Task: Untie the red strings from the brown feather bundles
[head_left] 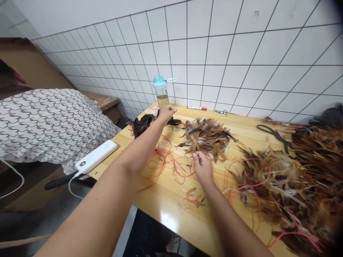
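Observation:
My left hand (168, 112) reaches far across the wooden table, its fingers closed, just in front of a water bottle (162, 97) with a turquoise lid. Dark feathers (143, 124) lie beside and under that forearm. What the left fingers hold, if anything, is hidden. Nearer to me, my right hand (203, 167) pinches thumb and forefinger together at the lower edge of a loose pile of brown feathers (209, 137). A feather may be in that pinch, but I cannot make it out. Tangled red-orange string (163, 157) lies between my arms.
Larger brown feather bundles (278, 171) cover the right side, with black scissors (276, 135) behind them. A red-and-white marker (197, 107) lies along the tiled wall. A white power bank (96, 156) rests at the left edge, near a seated person in a patterned shirt (50, 125).

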The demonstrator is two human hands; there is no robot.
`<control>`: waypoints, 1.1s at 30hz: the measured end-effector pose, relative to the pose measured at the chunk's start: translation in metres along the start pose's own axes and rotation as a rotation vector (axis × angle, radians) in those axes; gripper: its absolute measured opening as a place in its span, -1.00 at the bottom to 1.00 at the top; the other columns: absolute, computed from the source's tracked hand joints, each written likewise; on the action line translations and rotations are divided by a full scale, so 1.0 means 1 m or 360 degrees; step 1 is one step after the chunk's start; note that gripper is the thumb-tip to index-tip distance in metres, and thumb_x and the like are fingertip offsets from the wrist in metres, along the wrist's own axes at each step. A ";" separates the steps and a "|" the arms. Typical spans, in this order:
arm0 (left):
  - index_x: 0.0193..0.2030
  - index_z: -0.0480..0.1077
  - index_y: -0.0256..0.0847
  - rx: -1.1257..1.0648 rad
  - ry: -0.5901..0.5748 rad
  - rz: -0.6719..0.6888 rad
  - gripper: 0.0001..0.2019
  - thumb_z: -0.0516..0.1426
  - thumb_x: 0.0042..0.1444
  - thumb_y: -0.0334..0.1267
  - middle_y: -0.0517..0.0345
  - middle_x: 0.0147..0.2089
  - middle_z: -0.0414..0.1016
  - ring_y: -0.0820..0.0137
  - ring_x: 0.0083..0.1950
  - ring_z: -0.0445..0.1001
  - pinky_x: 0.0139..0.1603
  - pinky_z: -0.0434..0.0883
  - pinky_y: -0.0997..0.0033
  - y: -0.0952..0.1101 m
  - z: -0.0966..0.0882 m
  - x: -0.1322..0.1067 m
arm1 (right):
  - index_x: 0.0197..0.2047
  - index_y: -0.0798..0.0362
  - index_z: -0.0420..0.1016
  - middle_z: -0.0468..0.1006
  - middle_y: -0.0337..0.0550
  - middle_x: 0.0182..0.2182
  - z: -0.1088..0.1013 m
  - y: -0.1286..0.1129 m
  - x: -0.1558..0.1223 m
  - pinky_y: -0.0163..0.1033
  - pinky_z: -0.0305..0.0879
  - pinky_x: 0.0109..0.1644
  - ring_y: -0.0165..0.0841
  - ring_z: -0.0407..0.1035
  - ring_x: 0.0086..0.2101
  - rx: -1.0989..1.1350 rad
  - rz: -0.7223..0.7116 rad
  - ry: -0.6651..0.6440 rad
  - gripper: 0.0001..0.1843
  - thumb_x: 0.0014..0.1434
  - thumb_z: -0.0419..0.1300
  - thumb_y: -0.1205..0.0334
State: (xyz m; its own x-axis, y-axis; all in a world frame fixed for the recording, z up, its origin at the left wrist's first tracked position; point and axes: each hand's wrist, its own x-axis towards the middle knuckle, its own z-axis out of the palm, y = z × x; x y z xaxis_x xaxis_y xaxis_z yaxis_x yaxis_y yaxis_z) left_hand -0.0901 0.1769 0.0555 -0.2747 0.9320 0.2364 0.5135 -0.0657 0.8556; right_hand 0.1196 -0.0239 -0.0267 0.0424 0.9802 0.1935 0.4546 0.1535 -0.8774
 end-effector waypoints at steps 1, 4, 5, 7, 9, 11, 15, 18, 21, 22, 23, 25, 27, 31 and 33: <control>-0.45 0.42 -0.26 0.0074 0.0036 0.0018 -0.93 0.17 0.00 -0.32 0.18 -0.45 0.43 0.46 -0.38 0.33 -0.19 0.29 0.44 -0.006 -0.006 -0.003 | -0.34 0.03 0.44 0.53 -0.16 -0.43 0.000 0.002 0.000 -0.27 0.14 -0.30 -0.33 0.33 -0.41 0.0039 0.0007 0.0022 -0.66 0.23 -0.02 0.00; -0.27 0.49 -0.22 0.0450 0.0113 0.0146 -0.86 0.15 0.01 -0.40 0.10 -0.27 0.52 0.37 -0.21 0.42 -0.03 0.30 0.37 -0.019 -0.020 -0.017 | -0.35 0.04 0.44 0.51 -0.16 -0.45 0.001 0.004 0.001 -0.27 0.15 -0.32 -0.34 0.31 -0.44 0.0133 0.0027 0.0082 -0.63 0.21 -0.01 -0.05; -0.21 0.50 -0.21 0.0572 0.0108 0.0208 -0.81 0.14 0.02 -0.40 0.09 -0.23 0.53 0.36 -0.18 0.43 -0.01 0.31 0.36 -0.021 -0.022 -0.024 | -0.35 0.04 0.44 0.51 -0.16 -0.46 0.001 0.004 0.002 -0.27 0.15 -0.32 -0.34 0.30 -0.44 0.0152 0.0032 0.0100 -0.62 0.21 -0.01 -0.06; -0.17 0.50 -0.20 0.0710 0.0020 0.0326 -0.80 0.12 0.06 -0.38 0.07 -0.22 0.53 0.34 -0.16 0.44 -0.02 0.32 0.35 -0.023 -0.020 -0.042 | -0.36 0.05 0.44 0.49 -0.16 -0.48 0.001 0.003 0.002 -0.27 0.15 -0.34 -0.34 0.29 -0.46 0.0176 0.0037 0.0133 -0.61 0.19 0.00 -0.09; -0.25 0.51 -0.22 0.0762 -0.0163 0.0416 -0.85 0.11 0.10 -0.33 0.06 -0.23 0.53 0.34 -0.17 0.44 -0.02 0.33 0.35 -0.022 -0.013 -0.062 | -0.35 0.05 0.45 0.48 -0.16 -0.50 0.000 0.002 0.002 -0.27 0.14 -0.36 -0.34 0.28 -0.47 0.0190 0.0037 0.0154 -0.60 0.18 0.00 -0.10; -0.29 0.51 -0.22 0.0801 -0.0355 0.0464 -0.86 0.12 0.10 -0.29 0.05 -0.24 0.53 0.34 -0.18 0.44 -0.05 0.34 0.35 -0.020 -0.002 -0.079 | -0.35 0.05 0.45 0.47 -0.17 -0.51 -0.001 0.001 0.002 -0.27 0.15 -0.35 -0.35 0.27 -0.47 0.0188 0.0026 0.0159 -0.60 0.18 0.01 -0.10; -0.27 0.50 -0.22 0.0779 -0.0408 0.0446 -0.86 0.13 0.11 -0.26 0.02 -0.20 0.51 0.29 -0.12 0.44 -0.02 0.34 0.31 -0.019 0.022 -0.094 | -0.37 0.06 0.44 0.45 -0.18 -0.51 -0.001 0.001 0.002 -0.26 0.14 -0.34 -0.35 0.27 -0.46 0.0160 0.0008 0.0160 -0.60 0.18 0.00 -0.09; -0.29 0.47 -0.23 0.0747 -0.0386 0.0381 -0.87 0.13 0.10 -0.26 -0.03 -0.21 0.49 0.23 -0.10 0.43 0.00 0.32 0.25 -0.021 0.036 -0.091 | -0.37 0.05 0.43 0.43 -0.20 -0.53 -0.001 0.001 0.002 -0.27 0.14 -0.35 -0.36 0.26 -0.47 0.0147 0.0008 0.0155 -0.61 0.19 0.01 -0.08; -0.38 0.43 -0.24 0.0687 -0.0397 0.0345 -0.97 0.16 0.03 -0.35 -0.01 -0.26 0.48 0.24 -0.14 0.43 -0.01 0.31 0.26 -0.022 0.043 -0.086 | -0.38 0.05 0.43 0.43 -0.20 -0.54 -0.001 0.001 0.002 -0.27 0.13 -0.36 -0.36 0.26 -0.47 0.0148 0.0012 0.0152 -0.61 0.19 0.01 -0.08; -0.40 0.42 -0.24 0.0654 -0.0397 0.0330 -0.98 0.16 0.02 -0.38 0.01 -0.28 0.48 0.26 -0.16 0.42 -0.03 0.31 0.28 -0.021 0.043 -0.084 | -0.38 0.05 0.43 0.43 -0.20 -0.53 -0.001 0.000 0.002 -0.27 0.14 -0.35 -0.36 0.27 -0.46 0.0150 0.0012 0.0151 -0.61 0.20 0.01 -0.08; -0.42 0.40 -0.24 0.0618 -0.0395 0.0313 -0.97 0.15 0.02 -0.39 0.04 -0.31 0.47 0.29 -0.19 0.42 -0.06 0.32 0.31 -0.020 0.041 -0.083 | -0.38 0.05 0.43 0.44 -0.19 -0.52 -0.002 0.000 0.002 -0.27 0.14 -0.35 -0.35 0.28 -0.46 0.0151 0.0011 0.0150 -0.61 0.20 0.01 -0.08; -0.40 0.37 -0.24 0.0535 -0.0373 0.0270 -0.95 0.13 0.07 -0.35 0.12 -0.37 0.44 0.38 -0.29 0.40 -0.18 0.32 0.39 -0.016 0.033 -0.083 | -0.37 0.05 0.43 0.46 -0.18 -0.50 -0.002 0.000 0.002 -0.27 0.16 -0.33 -0.35 0.30 -0.44 0.0155 0.0004 0.0154 -0.62 0.20 0.01 -0.07; -0.37 0.33 -0.24 0.0249 -0.0365 0.0187 -0.93 0.11 0.10 -0.31 0.20 -0.43 0.39 0.48 -0.40 0.34 -0.32 0.28 0.48 -0.010 0.020 -0.086 | -0.38 0.05 0.44 0.48 -0.17 -0.49 -0.002 0.000 0.002 -0.26 0.18 -0.31 -0.34 0.32 -0.42 0.0164 -0.0005 0.0160 -0.63 0.21 0.02 -0.05; -0.41 0.24 -0.24 -0.0804 -0.0639 -0.0122 -0.75 0.26 -0.04 -0.23 0.30 -0.52 0.31 0.59 -0.53 0.24 -0.45 0.20 0.56 0.005 -0.003 -0.111 | -0.38 0.05 0.46 0.53 -0.15 -0.45 -0.001 0.000 0.003 -0.23 0.24 -0.22 -0.32 0.38 -0.37 0.0225 -0.0019 0.0175 -0.64 0.21 0.03 -0.02; -0.42 0.23 -0.25 -0.0977 -0.0839 -0.0251 -0.64 0.33 -0.13 -0.15 0.28 -0.52 0.35 0.59 -0.53 0.28 -0.46 0.20 0.57 0.011 -0.007 -0.133 | -0.37 0.05 0.49 0.55 -0.13 -0.42 -0.001 0.001 0.004 -0.21 0.26 -0.18 -0.30 0.40 -0.34 0.0251 -0.0019 0.0192 -0.65 0.20 0.04 -0.01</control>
State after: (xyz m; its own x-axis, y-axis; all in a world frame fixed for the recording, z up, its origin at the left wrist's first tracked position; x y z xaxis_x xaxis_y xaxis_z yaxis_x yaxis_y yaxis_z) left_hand -0.0534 0.0503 0.0364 0.1898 0.9815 -0.0240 -0.0768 0.0392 0.9963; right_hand 0.1206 -0.0205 -0.0261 0.1487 0.9574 0.2474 0.3110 0.1922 -0.9308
